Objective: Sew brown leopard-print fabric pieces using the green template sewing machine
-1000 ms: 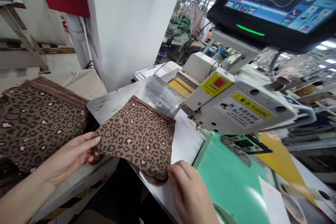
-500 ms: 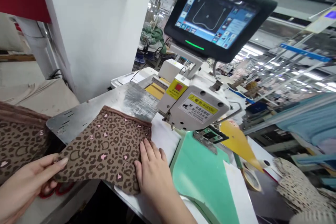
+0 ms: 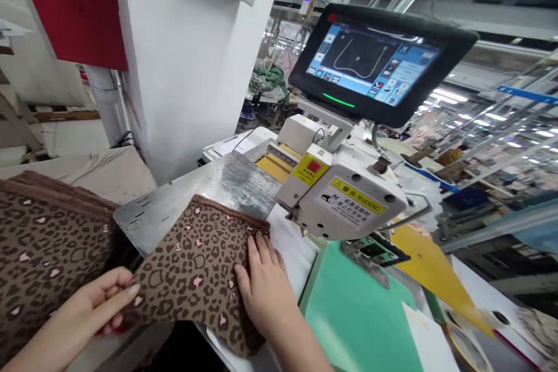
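Brown fabric piece point(image 3: 196, 267): leopard print, dark spots dotted with small pink shapes; plain, fuzzy-looking brown band along the far edge; lies across the near edge of a metal plate point(image 3: 246, 183), left of a green sheet point(image 3: 357, 308).
Left hand point(image 3: 102, 299): pinching the near left corner between thumb and fingers.
Right hand point(image 3: 267, 282): palm down on the right side, thumb apart.
Matching cloth point(image 3: 52, 244): piled at left.

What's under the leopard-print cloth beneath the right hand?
Around the cloth: metal plate beyond its far edge, white surface along its right side. What lies directly beneath is covered, so I can't tell.
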Demonstrator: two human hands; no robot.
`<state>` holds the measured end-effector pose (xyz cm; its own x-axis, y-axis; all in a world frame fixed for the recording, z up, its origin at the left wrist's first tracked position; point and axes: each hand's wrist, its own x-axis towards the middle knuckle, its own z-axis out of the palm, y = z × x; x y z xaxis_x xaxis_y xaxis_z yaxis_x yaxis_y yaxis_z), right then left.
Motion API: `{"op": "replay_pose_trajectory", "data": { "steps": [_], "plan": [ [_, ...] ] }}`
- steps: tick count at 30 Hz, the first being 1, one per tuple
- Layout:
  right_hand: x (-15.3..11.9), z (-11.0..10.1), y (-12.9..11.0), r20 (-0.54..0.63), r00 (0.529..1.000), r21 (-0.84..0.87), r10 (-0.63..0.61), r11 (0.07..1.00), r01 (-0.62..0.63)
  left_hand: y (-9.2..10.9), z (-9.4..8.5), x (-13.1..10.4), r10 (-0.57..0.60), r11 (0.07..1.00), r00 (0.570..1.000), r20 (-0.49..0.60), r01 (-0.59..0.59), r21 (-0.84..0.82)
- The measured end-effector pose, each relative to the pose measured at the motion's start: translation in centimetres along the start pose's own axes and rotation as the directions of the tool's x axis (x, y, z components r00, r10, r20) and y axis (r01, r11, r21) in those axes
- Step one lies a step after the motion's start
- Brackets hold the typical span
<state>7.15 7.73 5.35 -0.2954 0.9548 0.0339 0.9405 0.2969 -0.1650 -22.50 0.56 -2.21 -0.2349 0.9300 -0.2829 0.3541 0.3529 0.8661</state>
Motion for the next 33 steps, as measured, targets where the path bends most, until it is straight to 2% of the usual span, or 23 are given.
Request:
{"op": "replay_pose_trajectory", "data": {
  "steps": [1, 2, 3, 4, 5, 6, 7, 8, 10, 12, 13, 16, 19, 21, 24, 26, 28, 30, 33],
  "plan": [
    [0.1, -0.2, 0.0, -0.031, 1.0, -0.001, 0.004, 1.0, -0.004, 0.7, -0.6, -0.2, 0.064, 0.998, 0.996, -0.062, -0.063, 0.014],
    [0.3, -0.3, -0.1, -0.075, 0.997, -0.001, 0.002, 1.0, -0.002, 1.9, -1.2, -0.3, 0.154, 0.987, 0.974, -0.165, -0.143, 0.079],
    [0.7, -0.4, -0.2, -0.119, 0.993, -0.001, -0.009, 1.0, 0.009, 3.5, -1.6, -0.4, 0.273, 0.955, 0.921, -0.279, -0.222, 0.199],
    [1.2, -0.4, -0.3, -0.145, 0.989, -0.004, -0.022, 1.0, 0.022, 5.5, -1.7, -0.2, 0.419, 0.881, 0.84, -0.344, -0.285, 0.377],
    [1.9, -0.2, -0.4, -0.151, 0.988, -0.008, -0.032, 0.999, 0.031, 7.7, -1.5, 0.3, 0.569, 0.763, 0.776, -0.272, -0.375, 0.527],
    [2.7, 0.0, -0.5, -0.132, 0.991, -0.014, -0.037, 0.999, 0.036, 9.9, -1.0, 1.1, 0.678, 0.618, 0.727, -0.108, -0.483, 0.62],
    [3.4, 0.3, -0.6, -0.105, 0.994, -0.019, -0.02, 1.0, 0.018, 11.8, -0.3, 2.2, 0.702, 0.48, 0.706, 0.096, -0.568, 0.668],
    [4.0, 0.7, -0.6, -0.09, 0.996, -0.018, -0.001, 1.0, 0.0, 13.4, 0.6, 3.6, 0.675, 0.418, 0.703, 0.225, -0.615, 0.669],
    [4.4, 1.2, -0.6, -0.073, 0.997, -0.012, 0.033, 0.999, -0.034, 15.1, 2.2, 6.1, 0.599, 0.353, 0.705, 0.38, -0.659, 0.665],
    [3.4, 1.3, -0.7, -0.074, 0.996, -0.005, 0.042, 0.999, -0.043, 14.8, 3.1, 7.2, 0.54, 0.318, 0.704, 0.461, -0.678, 0.663],
    [2.3, 1.2, -0.8, -0.073, 0.997, -0.001, 0.036, 0.999, -0.037, 14.2, 3.3, 7.0, 0.521, 0.301, 0.7, 0.489, -0.686, 0.662],
    [-3.1, 1.5, -1.1, -0.057, 0.998, 0.036, 0.006, 0.999, -0.004, 11.0, 2.5, 4.4, 0.542, 0.226, 0.64, 0.545, -0.735, 0.639],
    [-9.5, 3.2, -1.3, -0.079, 0.997, 0.089, 0.009, 0.996, -0.002, 8.2, 1.8, 1.0, 0.669, 0.075, 0.458, 0.585, -0.825, 0.56],
    [-13.3, 4.8, -0.7, -0.175, 0.985, 0.077, 0.01, 0.997, 0.004, 7.4, 2.3, -0.8, 0.715, 0.038, 0.375, 0.59, -0.864, 0.503],
    [-17.8, 6.7, 1.6, -0.314, 0.948, 0.011, 0.042, 0.999, -0.04, 7.6, 5.0, -2.3, 0.753, 0.015, 0.304, 0.583, -0.895, 0.447],
    [-20.0, 7.2, 3.8, -0.333, 0.942, -0.041, 0.044, 0.997, -0.062, 7.9, 7.6, -2.9, 0.759, -0.046, 0.238, 0.607, -0.909, 0.414],
    [-21.9, 7.2, 5.9, -0.316, 0.947, -0.073, 0.048, 0.994, -0.075, 8.0, 10.1, -3.5, 0.754, -0.123, 0.152, 0.639, -0.923, 0.365],
    [-23.5, 7.0, 7.8, -0.332, 0.938, -0.065, 0.101, 0.989, -0.13, 8.0, 12.3, -4.0, 0.75, -0.169, 0.091, 0.655, -0.931, 0.324],
    [-25.2, 6.4, 10.3, -0.356, 0.906, -0.025, 0.229, 0.967, -0.254, 8.7, 14.5, -4.2, 0.738, -0.188, 0.062, 0.672, -0.937, 0.293]
  ]
}}
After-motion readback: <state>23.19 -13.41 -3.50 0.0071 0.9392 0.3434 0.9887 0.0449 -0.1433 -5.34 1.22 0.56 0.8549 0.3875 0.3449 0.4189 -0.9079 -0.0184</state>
